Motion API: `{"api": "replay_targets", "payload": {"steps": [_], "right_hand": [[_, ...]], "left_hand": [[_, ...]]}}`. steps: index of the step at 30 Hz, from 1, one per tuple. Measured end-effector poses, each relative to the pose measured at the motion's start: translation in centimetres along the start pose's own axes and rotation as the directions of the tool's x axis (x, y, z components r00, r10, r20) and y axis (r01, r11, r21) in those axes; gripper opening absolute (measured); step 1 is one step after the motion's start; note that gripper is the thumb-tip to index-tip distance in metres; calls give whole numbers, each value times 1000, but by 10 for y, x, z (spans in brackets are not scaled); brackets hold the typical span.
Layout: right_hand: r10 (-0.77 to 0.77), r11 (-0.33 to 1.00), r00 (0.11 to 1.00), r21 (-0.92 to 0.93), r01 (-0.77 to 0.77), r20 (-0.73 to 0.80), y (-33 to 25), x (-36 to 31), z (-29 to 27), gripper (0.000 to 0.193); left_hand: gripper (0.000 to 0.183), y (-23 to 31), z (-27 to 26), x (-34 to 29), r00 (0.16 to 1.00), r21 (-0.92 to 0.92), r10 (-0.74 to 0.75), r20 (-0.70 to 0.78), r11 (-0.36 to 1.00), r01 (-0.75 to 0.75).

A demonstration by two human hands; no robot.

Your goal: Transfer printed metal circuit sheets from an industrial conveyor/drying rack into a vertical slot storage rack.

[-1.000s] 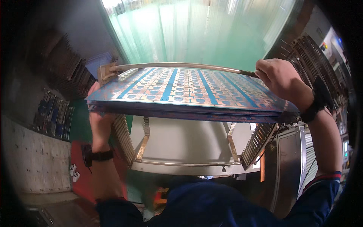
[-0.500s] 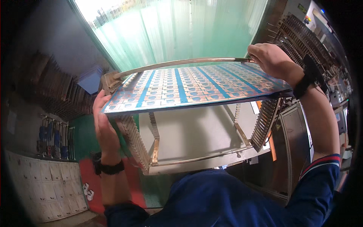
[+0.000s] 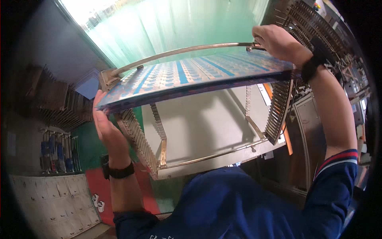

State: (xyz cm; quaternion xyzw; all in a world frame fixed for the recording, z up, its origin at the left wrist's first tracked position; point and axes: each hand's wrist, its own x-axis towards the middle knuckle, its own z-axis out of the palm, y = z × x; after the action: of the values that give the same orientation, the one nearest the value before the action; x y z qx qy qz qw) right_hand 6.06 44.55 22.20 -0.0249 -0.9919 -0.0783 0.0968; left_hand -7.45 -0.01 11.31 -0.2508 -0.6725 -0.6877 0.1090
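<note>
A metal slotted rack (image 3: 163, 153) stands tilted before me, with comb-like rows of slots down both sides. Across its upper part lies a stack of circuit board panels (image 3: 159, 79), patterned in copper and pale tones with blue stripes. My left hand (image 3: 109, 131) holds the stack's near left corner, thumb and fingers bent round the edge. My right hand (image 3: 280, 44) is closed on the right end of the rack's curved top rail (image 3: 187, 51). What lies under its fingers is hidden.
A pale tabletop (image 3: 199, 123) shows through the rack. More racks stand at the left (image 3: 59, 99) and upper right (image 3: 314, 28). White lockers (image 3: 51, 199) fill the lower left, near a red mat (image 3: 95, 179) with white shoes (image 3: 98, 203). A translucent green strip curtain (image 3: 191, 28) hangs ahead.
The rack and panels have tipped, so the stack's near edge shows thicker. Both hands have moved slightly up and left in view, keeping their places on panels and rail.
</note>
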Motion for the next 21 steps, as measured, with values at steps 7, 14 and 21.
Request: {"api": "replay_targets", "payload": {"steps": [7, 14, 21], "right_hand": [[102, 991, 995, 84, -103, 15, 2, 0, 0, 18], [544, 608, 816, 763, -222, -196, 104, -121, 7, 29], [840, 210, 542, 914, -348, 13, -30, -246, 203, 27]], "left_hand": [[54, -14, -3, 0, 998, 20, 51, 26, 998, -52], [55, -21, -3, -14, 975, 546, 186, 122, 808, -222], [61, -57, 6, 7, 969, 711, 208, 136, 660, -242]]}}
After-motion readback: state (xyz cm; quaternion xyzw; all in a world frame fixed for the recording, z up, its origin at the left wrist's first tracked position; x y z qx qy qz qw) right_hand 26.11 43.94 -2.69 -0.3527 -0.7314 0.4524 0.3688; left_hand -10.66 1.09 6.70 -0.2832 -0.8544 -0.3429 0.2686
